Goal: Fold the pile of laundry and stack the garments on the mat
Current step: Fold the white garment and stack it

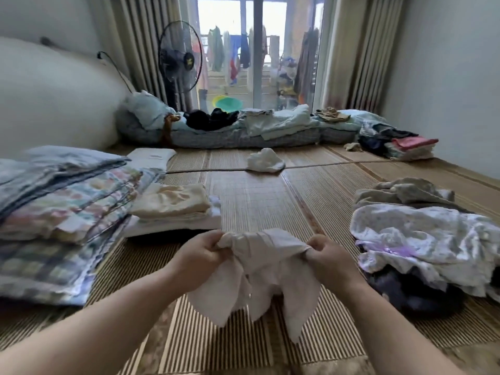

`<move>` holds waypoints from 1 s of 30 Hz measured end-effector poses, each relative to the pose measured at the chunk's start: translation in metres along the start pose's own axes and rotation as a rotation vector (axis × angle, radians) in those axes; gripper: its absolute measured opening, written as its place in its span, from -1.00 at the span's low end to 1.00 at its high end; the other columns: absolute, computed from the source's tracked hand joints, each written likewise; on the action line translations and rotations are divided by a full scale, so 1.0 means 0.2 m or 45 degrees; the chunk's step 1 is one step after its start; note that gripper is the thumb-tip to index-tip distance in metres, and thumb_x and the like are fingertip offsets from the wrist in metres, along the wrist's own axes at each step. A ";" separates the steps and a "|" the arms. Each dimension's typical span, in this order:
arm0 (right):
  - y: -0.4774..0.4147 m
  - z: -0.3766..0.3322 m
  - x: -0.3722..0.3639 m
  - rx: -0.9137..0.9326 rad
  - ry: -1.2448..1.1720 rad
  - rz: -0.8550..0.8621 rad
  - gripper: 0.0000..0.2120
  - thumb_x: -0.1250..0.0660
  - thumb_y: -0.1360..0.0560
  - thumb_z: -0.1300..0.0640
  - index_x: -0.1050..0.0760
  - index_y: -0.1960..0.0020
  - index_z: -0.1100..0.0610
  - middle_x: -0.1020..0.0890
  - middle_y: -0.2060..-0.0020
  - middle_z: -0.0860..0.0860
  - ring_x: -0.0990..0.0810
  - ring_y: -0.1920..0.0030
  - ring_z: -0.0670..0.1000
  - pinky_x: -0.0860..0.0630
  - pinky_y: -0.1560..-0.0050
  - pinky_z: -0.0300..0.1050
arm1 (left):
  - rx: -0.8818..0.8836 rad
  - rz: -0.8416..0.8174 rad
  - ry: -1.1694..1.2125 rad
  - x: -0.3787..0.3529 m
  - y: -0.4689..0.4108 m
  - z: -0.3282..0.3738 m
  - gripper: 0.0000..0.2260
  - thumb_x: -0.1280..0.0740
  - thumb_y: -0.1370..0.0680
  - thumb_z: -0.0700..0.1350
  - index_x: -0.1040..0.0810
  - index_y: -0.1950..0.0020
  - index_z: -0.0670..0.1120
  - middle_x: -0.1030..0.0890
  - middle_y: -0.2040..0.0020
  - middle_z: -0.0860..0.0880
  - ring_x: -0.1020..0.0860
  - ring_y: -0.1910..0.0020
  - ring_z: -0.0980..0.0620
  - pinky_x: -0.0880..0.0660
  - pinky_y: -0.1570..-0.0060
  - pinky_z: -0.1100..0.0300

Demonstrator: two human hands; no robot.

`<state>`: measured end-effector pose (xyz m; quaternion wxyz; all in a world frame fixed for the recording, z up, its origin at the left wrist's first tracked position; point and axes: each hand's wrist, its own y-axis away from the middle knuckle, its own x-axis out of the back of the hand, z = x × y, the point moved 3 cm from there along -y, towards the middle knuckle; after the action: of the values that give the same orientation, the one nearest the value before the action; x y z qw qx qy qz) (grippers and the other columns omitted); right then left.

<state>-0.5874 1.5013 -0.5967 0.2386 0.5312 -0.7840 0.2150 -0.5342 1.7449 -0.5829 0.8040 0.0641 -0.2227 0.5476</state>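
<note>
A pale pinkish-white garment (259, 269) hangs just above the mat (254, 196), low in the middle of the view. It is thin, soft, wrinkled cloth, bunched along its top edge and falling in loose flaps with uneven hems. Two hands hold it. The left hand (198, 257) has its fingers curled tight round the left end of the bunched edge, and the right hand (331, 262) grips the right end the same way.

The mat is woven of fine straw-coloured strips, in long panels with darker bands. To the right lies one loose pile of laundry (422, 239), with a floral white-and-lilac piece on top, grey-beige cloth behind and something dark beneath. To the left sits one small folded stack (173, 205), a cream piece on white ones, beside a taller stack of checked and blue bedding (62, 201). One crumpled white piece (266, 161) lies alone farther off. One black fan (180, 58) stands by the curtains.
</note>
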 end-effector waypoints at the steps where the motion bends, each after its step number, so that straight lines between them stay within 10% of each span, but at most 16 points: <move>1: 0.00 -0.05 -0.04 -0.015 -0.126 -0.004 -0.85 -0.32 -0.44 0.09 -0.52 0.30 0.06 -0.58 0.34 -0.04 -0.56 0.24 0.02 -0.44 0.21 -0.05 | 0.033 0.087 0.023 0.08 0.02 -0.06 -0.87 -0.36 -0.49 -0.27 -0.66 0.08 -0.07 -0.69 0.13 -0.07 -0.63 0.09 -0.07 -0.52 0.00 -0.04; 10: 0.00 -0.29 -0.49 -0.180 -0.489 -0.245 -0.89 -0.31 -0.53 0.08 -0.53 -0.02 0.08 -0.67 0.08 0.07 -0.67 0.07 0.04 -0.64 0.02 0.05 | 0.259 0.267 -0.024 0.34 0.05 -0.49 -0.78 -0.30 -0.53 -0.18 -0.67 0.02 0.10 -0.70 0.07 0.05 -0.64 0.01 0.02 -0.56 -0.06 -0.08; 14: -0.01 -0.35 -0.60 -0.220 -0.564 -0.328 -0.78 -0.43 -0.45 0.06 -0.53 -0.07 0.06 -0.67 0.04 0.07 -0.67 0.02 0.05 -0.62 -0.04 0.09 | 0.370 0.317 -0.390 0.36 0.04 -0.49 -0.32 -0.42 -0.43 0.02 -0.22 -0.50 0.13 -0.27 -0.46 -0.08 -0.26 -0.43 -0.06 -0.28 -0.30 0.07; 17: -0.02 -0.38 -0.64 -0.241 -0.652 -0.351 -0.79 -0.40 -0.48 0.16 -0.53 -0.11 0.10 -0.67 0.03 0.10 -0.67 0.01 0.08 -0.61 -0.07 0.12 | 0.127 0.053 -0.580 0.25 0.11 -0.36 -0.17 -0.40 -0.25 0.31 0.04 -0.36 0.54 0.04 -0.48 0.21 0.10 -0.45 0.13 0.01 -0.43 0.00; 20: -0.01 -0.44 -0.68 -0.306 -1.037 -0.577 -0.75 -0.27 -0.53 0.31 -0.48 -0.21 0.23 -0.64 -0.06 0.27 -0.65 -0.01 0.17 -0.60 -0.02 0.06 | -0.009 -0.095 -0.625 0.10 0.17 -0.26 -0.09 -0.34 -0.17 0.41 0.13 -0.37 0.54 -0.02 -0.45 0.25 0.02 -0.46 0.16 -0.04 -0.47 0.05; 22: 0.01 -0.48 -0.69 -0.340 -1.301 -0.788 -0.65 -0.14 -0.54 0.39 -0.39 -0.30 0.27 -0.56 -0.10 0.38 -0.59 -0.03 0.22 -0.55 -0.01 0.05 | 0.007 0.063 -0.497 0.10 0.17 -0.24 -0.19 -0.37 -0.28 0.28 0.02 -0.41 0.44 -0.27 -0.35 0.12 -0.35 -0.30 0.12 -0.42 -0.26 0.17; 25: 0.04 -0.52 -0.67 -0.275 -1.406 -0.913 -0.61 -0.08 -0.53 0.43 -0.38 -0.31 0.23 -0.60 -0.02 0.24 -0.65 0.08 0.12 -0.63 0.11 -0.07 | -0.018 0.255 -0.348 0.18 0.13 -0.25 -0.55 -0.34 -0.49 -0.08 -0.35 -0.28 0.32 -0.57 0.01 0.14 -0.57 0.13 0.22 -0.49 0.24 0.43; 30: 0.06 -0.41 -0.61 0.223 -0.590 -0.466 -0.66 -0.34 -0.45 0.23 -0.50 -0.16 -0.08 -0.61 -0.14 -0.03 -0.63 -0.08 -0.05 -0.59 -0.07 -0.12 | 0.399 0.319 0.885 0.29 0.07 -0.28 -0.62 -0.24 -0.49 -0.40 -0.54 -0.18 -0.02 -0.67 0.05 -0.16 -0.66 0.19 -0.08 -0.61 0.20 -0.01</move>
<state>-0.5478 1.6437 -0.6059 0.0416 0.7170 -0.6874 0.1084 -0.5132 1.8199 -0.6107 0.7390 -0.0308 0.1427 0.6577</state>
